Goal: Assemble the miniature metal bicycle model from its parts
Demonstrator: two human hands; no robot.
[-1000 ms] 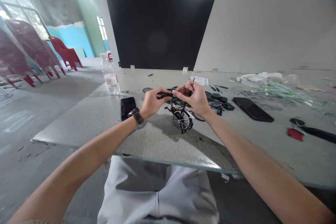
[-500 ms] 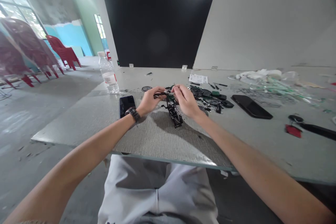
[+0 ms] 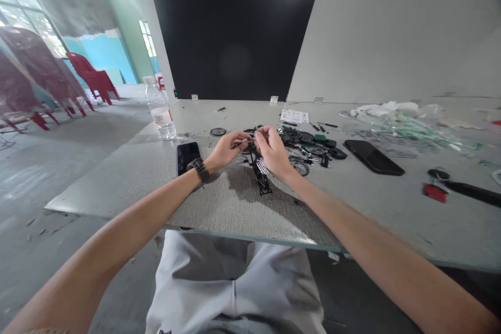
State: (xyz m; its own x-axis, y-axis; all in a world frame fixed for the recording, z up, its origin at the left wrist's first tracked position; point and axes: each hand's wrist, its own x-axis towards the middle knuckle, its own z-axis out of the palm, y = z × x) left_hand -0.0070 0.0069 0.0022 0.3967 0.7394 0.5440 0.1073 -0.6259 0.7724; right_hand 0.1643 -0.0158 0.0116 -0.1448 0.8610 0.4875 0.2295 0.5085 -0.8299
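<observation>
A small black model bicycle [image 3: 260,173] hangs between my hands above the grey table [image 3: 242,203], its wheel edge-on and pointing down toward me. My left hand [image 3: 226,149], with a dark watch on the wrist, pinches the model's upper end from the left. My right hand [image 3: 272,150] is closed on the same upper part from the right, fingertips nearly touching the left ones. Just behind my hands lies a heap of loose black and green model parts [image 3: 313,147], wheels among them.
A dark phone [image 3: 186,156] lies left of my hands, a water bottle [image 3: 159,110] behind it. Another phone [image 3: 373,157] lies to the right, with clear plastic bags and part frames [image 3: 407,125] beyond. A red-and-black tool [image 3: 450,190] sits far right. Red chairs [image 3: 92,76] stand at left.
The model has turned from side-on to edge-on and dropped slightly toward the table. My right hand has lowered and closed in on the left hand; the thin tool it held upright no longer shows.
</observation>
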